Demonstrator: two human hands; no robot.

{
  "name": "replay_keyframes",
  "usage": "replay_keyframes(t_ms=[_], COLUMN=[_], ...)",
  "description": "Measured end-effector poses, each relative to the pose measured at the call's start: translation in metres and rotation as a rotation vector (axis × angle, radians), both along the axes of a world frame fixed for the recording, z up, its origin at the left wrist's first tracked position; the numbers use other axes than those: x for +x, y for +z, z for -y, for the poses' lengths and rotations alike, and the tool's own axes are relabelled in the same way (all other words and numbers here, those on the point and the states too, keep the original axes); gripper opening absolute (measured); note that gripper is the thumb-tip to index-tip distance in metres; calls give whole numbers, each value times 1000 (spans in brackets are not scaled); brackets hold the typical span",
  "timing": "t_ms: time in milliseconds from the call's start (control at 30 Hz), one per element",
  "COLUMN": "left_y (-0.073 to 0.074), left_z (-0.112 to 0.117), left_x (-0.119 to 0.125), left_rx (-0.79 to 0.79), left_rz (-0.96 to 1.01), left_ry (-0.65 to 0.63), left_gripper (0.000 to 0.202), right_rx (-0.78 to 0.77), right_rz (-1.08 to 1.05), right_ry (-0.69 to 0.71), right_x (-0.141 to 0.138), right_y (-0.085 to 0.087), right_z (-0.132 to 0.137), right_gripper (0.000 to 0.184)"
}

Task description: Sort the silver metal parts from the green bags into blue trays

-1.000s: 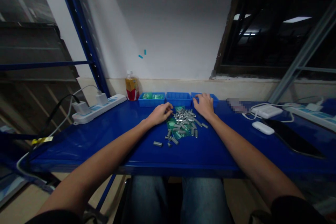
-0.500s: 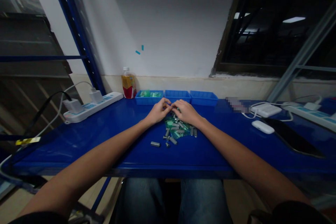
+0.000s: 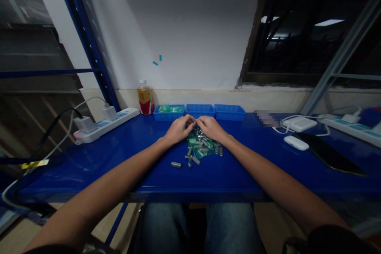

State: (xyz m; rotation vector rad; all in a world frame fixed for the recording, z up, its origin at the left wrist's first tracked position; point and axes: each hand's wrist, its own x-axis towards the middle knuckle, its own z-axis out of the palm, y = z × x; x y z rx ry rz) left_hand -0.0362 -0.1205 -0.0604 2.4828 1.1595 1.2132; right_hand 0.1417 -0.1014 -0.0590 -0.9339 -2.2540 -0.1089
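Note:
My left hand [image 3: 179,129] and my right hand [image 3: 210,127] meet at the fingertips above the far end of a pile of small metal parts. Both are closed in a pinch. A tiny shiny bit shows between the fingers, too small to name. Below them lies a green plastic bag [image 3: 192,143] with several grey metal spacers [image 3: 204,142] scattered on it. Nearer the front edge, a single spacer [image 3: 176,164] lies apart on the blue table [image 3: 154,176]. Close by is a small screw [image 3: 189,164].
Three blue bins stand along the wall: a left bin [image 3: 169,117] holding green bags, a middle bin [image 3: 200,110] and a right bin [image 3: 229,112]. A drink bottle [image 3: 145,99] and power strip [image 3: 107,125] are left; an earbud case [image 3: 296,143] and phone [image 3: 330,154] are right.
The fingers have shifted slightly, and a small shiny bit now shows between them. The whole view has tilted a little; the scattered parts lie as before.

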Motion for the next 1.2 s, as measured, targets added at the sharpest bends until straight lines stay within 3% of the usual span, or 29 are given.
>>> replay_keyframes(t_ms=[100,367,467,667,833,1067,1200], left_y=[1,1,-1,-1,-4,-7,-5], left_z=[0,-1,-5,-9,-8,-9,-9], left_x=[0,-2,-5,-9,-7,-4,-3], left_rx=[0,-64,-76,-109,-78,-49,-66], left_rz=[5,-57,-137,-304,-319,-335,-345], left_ry=[42,11,-23,-134,-119,-94,-97], left_gripper=[20,34,30,18,12,19,16], right_rx=[9,65,69,38,-7,-3,27], right_rz=[-14,65,41,-89,-139,-142,-108], right_ry=[3,-20,-166,-611,-799,-835,-740], right_x=[1,2,17,75,96,94,80], right_y=[2,8,8,0,-6,-3,2], right_z=[5,8,-5,-37,-48,-50,-39], right_gripper=[19,13,18,25,32,37,39])
